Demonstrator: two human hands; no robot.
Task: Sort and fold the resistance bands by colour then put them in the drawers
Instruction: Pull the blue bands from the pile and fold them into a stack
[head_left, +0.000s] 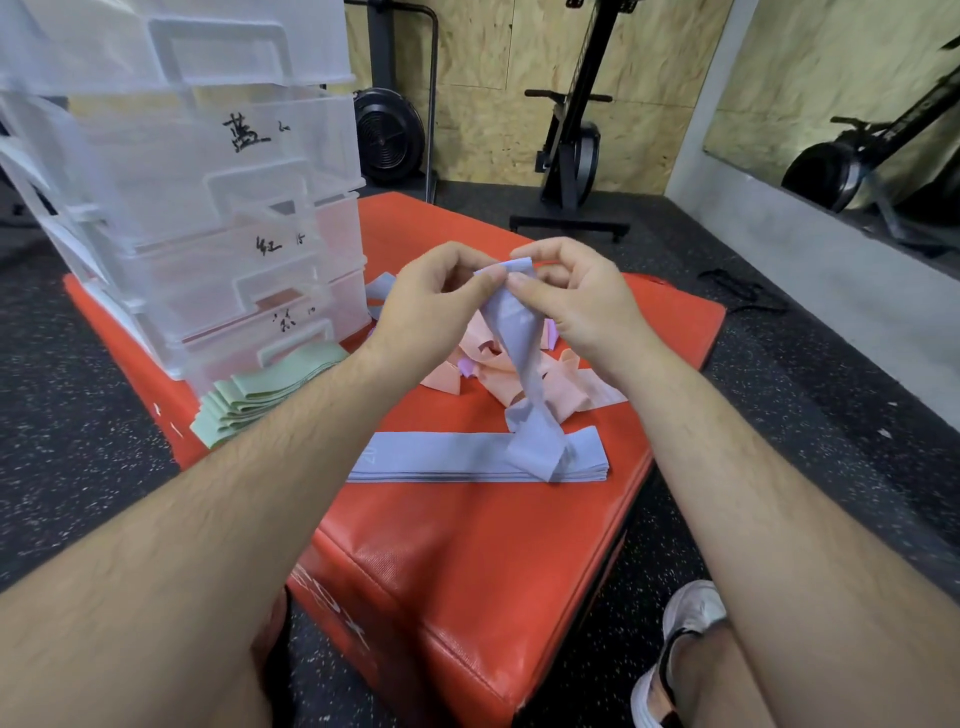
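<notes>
One wide-angle view, worn on the head, aimed forward and steeply down. Close above the red worktop (441, 410), seen across its near corner, horizon slightly tilted. Both forearms (234, 493) entering large from the bottom corners and converging on the left hand (431, 301) and right hand (576, 301), fingers meeting on a lilac band (519, 332) just above frame centre. Stack of drawers (208, 182) cropped at the upper left, bowed by the lens. Farther off along the top: dark floor (779, 364), board wall (493, 104), exercise machine (571, 156). Shoe (691, 613) at the lower right, almost directly under the lens.
</notes>
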